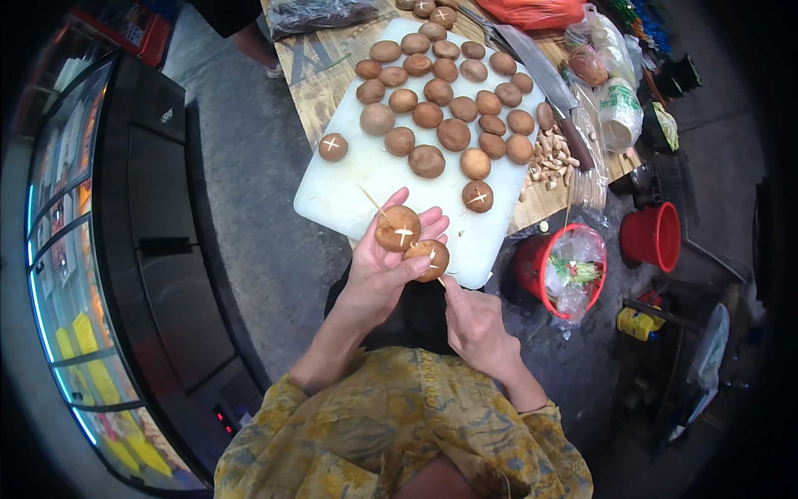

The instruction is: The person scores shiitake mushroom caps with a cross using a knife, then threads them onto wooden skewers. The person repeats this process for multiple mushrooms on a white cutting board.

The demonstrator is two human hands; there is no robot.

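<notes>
Two brown mushroom caps (398,229) with crosses cut in their tops sit on one thin wooden skewer (372,200), whose tip sticks out beyond the upper cap. My left hand (383,268) holds the caps, thumb on the lower one. The skewer's lower end is pinched in my right hand (477,324). Beyond my hands lies a white cutting board (349,187) with many mushroom caps on it. Crosses show on a cap at its left (333,147) and on one near its right edge (477,196).
A cleaver (539,68) rests along the board's right edge, beside cut mushroom stems (552,156) and bundled skewers (589,137). Red buckets (530,268) stand on the floor at right. A glass-fronted display fridge (156,262) is at left. A person's leg (252,47) shows at the top.
</notes>
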